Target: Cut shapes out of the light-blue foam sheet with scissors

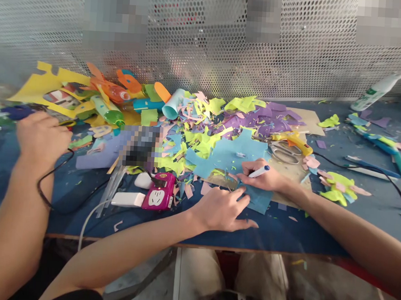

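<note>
My right hand [262, 174] grips a white pen with a dark blue end [260, 171], close over the blue paper. Pressed on the table's near side, my left hand [221, 209] has its fingers spread, with the fingertips at a small blue sheet [259, 199]. A larger piece of light blue paper [232, 151] with a cut-out edge lies just beyond both hands. The pen's tip is hidden by my fingers. Scissors [284, 152] and a yellow glue gun [296, 142] rest on brown cardboard beyond my right hand.
Another person's hand [43, 133] is at the left near a black cord. A magenta power adapter [159, 192] with white plugs stands left of my hands. Paper scraps [201, 141] are heaped behind. A white bottle [376, 92] and utility knives [372, 167] lie right; perforated metal [207, 46] borders the back.
</note>
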`<action>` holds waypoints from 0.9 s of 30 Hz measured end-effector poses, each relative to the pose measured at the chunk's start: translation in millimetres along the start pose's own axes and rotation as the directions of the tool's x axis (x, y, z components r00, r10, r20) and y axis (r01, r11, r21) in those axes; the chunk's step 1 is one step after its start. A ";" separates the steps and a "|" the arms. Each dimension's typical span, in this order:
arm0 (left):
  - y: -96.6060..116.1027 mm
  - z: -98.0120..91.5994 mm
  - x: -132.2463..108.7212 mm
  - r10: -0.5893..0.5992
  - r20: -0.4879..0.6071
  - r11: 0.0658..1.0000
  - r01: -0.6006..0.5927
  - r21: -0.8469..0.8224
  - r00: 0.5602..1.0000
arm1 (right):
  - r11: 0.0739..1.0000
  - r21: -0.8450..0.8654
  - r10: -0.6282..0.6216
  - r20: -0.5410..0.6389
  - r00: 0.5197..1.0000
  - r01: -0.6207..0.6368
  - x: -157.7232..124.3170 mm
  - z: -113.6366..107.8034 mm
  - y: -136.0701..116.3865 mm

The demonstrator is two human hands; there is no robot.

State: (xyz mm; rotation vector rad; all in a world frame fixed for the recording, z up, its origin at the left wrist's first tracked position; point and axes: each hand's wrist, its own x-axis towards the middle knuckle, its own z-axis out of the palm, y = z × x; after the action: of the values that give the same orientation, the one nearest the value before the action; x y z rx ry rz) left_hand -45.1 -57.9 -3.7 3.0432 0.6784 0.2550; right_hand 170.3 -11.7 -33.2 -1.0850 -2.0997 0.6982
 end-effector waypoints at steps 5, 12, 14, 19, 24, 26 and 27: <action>-0.2 -0.2 -0.1 0.009 0.010 1.000 -0.009 -0.020 1.000 | 1.000 -0.022 0.011 -0.025 1.000 -0.011 -2.1 -0.8 2.6; -1.6 0.9 0.3 0.025 0.033 0.999 -0.024 -0.036 0.999 | 1.000 -0.030 0.005 -0.020 1.000 -0.005 -3.4 -1.7 5.1; -1.6 1.4 0.3 0.024 0.030 0.999 -0.023 -0.038 0.999 | 1.000 -0.023 0.004 -0.018 1.000 -0.005 -3.5 -2.2 4.6; -1.1 0.8 0.8 0.025 0.027 0.999 -0.024 -0.041 0.999 | 1.000 -0.011 0.010 -0.005 1.000 -0.010 -4.6 -2.5 3.8; -1.0 -0.5 0.9 0.023 0.023 0.999 -0.022 -0.028 0.999 | 0.996 0.045 0.074 0.000 0.997 -0.074 -4.3 -5.3 4.2; -0.4 -0.3 0.8 0.019 0.021 1.000 -0.018 -0.022 1.000 | 0.990 0.093 0.114 -0.060 0.992 -0.108 -2.6 -8.0 3.2; 0.4 0.0 0.6 0.011 0.018 1.000 -0.010 -0.018 1.000 | 0.986 0.116 0.132 -0.103 0.986 -0.119 -1.6 -9.1 2.1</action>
State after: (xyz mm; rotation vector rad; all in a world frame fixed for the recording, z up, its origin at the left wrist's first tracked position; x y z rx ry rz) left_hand -44.4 -58.0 -3.6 3.0295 0.6556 0.2323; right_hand 179.0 -10.6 -29.3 -1.1752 -1.8900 0.7863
